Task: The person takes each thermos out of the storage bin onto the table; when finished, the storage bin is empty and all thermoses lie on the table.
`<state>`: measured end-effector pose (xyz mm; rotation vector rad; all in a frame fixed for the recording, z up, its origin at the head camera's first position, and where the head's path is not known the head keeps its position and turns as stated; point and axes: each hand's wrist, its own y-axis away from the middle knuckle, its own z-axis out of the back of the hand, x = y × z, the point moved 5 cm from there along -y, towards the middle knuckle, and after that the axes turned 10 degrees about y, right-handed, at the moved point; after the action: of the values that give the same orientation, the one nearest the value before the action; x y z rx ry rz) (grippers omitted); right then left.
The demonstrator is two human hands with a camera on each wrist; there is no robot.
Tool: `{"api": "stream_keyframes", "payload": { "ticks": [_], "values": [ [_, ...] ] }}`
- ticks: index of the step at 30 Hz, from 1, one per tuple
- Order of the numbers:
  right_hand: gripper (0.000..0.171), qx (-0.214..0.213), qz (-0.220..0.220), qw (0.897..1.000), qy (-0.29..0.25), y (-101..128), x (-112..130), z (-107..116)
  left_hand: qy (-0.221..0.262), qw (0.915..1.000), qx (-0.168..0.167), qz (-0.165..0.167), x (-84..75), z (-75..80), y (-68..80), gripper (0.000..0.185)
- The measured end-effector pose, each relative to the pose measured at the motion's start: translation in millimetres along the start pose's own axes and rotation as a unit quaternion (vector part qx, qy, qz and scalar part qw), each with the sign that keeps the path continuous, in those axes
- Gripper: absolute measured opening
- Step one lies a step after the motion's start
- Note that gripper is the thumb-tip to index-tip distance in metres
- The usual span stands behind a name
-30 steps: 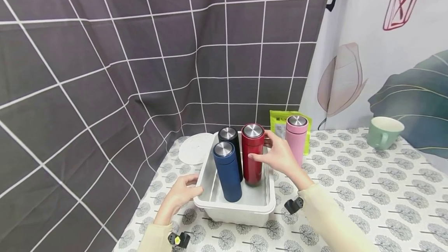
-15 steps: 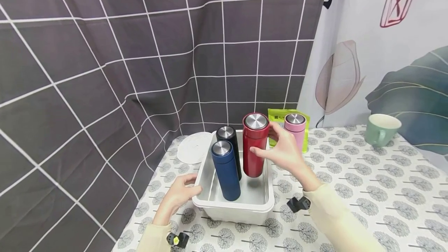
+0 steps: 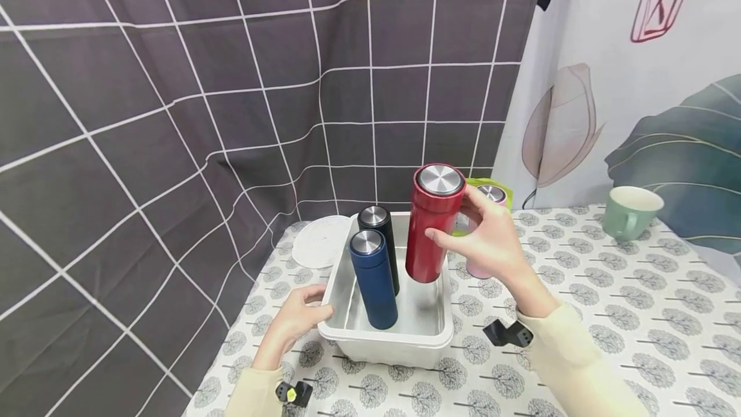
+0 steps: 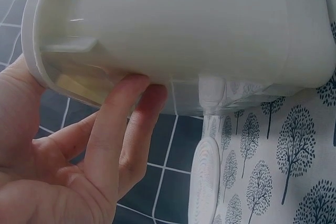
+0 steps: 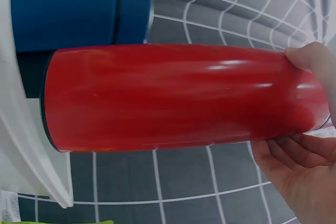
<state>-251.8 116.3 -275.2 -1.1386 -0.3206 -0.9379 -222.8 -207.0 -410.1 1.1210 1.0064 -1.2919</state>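
My right hand [image 3: 492, 237] grips a red thermos [image 3: 431, 230] with a steel-topped lid and holds it raised above the right side of a white plastic bin [image 3: 399, 340]. In the right wrist view the red thermos [image 5: 184, 98] spans the picture, thumb on one side and fingers on the other. A blue thermos [image 3: 375, 288] and a black thermos [image 3: 382, 224] stand in the bin, the black one partly hidden. My left hand [image 3: 298, 317] holds the bin's left side, thumb at the rim. In the left wrist view its fingers [image 4: 113, 124] touch the outer wall.
A pink thermos [image 3: 479, 271] stands right of the bin, mostly behind my right hand, with a yellow-green packet [image 3: 498, 184] behind it. A white lid-like disc [image 3: 318, 241] lies at the back left. A green mug [image 3: 631, 212] stands far right on the tree-print cloth [image 3: 567, 295].
My right hand has lifted the red thermos off the bin's floor, up and to the right. The pink thermos is now largely covered. My left hand keeps its place on the bin.
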Motion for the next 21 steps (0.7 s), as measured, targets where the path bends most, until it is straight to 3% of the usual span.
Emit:
{"api": "stream_keyframes", "payload": {
  "ticks": [11,21],
  "values": [
    [0.067,-0.058,0.023,0.998,-0.004,3.7,17.9,36.3,0.003,0.9999,-0.009,0.006,-2.4,1.9,-1.2,0.052],
    [0.072,-0.084,0.029,0.996,0.002,14.5,11.4,61.9,-0.004,1.0000,-0.004,0.005,-0.5,1.7,-1.5,0.052]
  ]
}}
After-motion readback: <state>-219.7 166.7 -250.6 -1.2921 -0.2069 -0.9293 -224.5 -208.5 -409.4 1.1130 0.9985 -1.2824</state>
